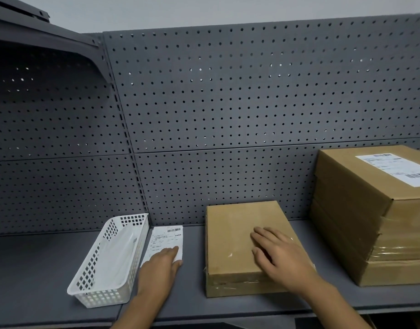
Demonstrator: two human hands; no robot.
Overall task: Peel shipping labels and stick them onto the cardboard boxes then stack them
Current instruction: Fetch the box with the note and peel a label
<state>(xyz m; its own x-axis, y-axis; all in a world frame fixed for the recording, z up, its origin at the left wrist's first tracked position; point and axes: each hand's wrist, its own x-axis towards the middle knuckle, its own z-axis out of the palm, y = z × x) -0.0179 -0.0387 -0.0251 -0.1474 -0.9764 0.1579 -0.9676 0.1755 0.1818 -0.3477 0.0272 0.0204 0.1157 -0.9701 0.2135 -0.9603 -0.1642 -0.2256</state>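
On the shelf (38, 269), left hand (160, 267) lies flat, fingers straight, on the loose shipping label (165, 239). Right hand (280, 255) is spread flat on the unlabelled box (242, 233). Best approach: lift a label corner, peel slowly, keep box pinned. Barcodes show on this label and on the labelled stack (370, 222); text unreadable.

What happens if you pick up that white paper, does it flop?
Probably floppy: the paper looks thin and lies flat on the shelf. Likely very light. It may slide when pushed, since the shelf looks smooth.
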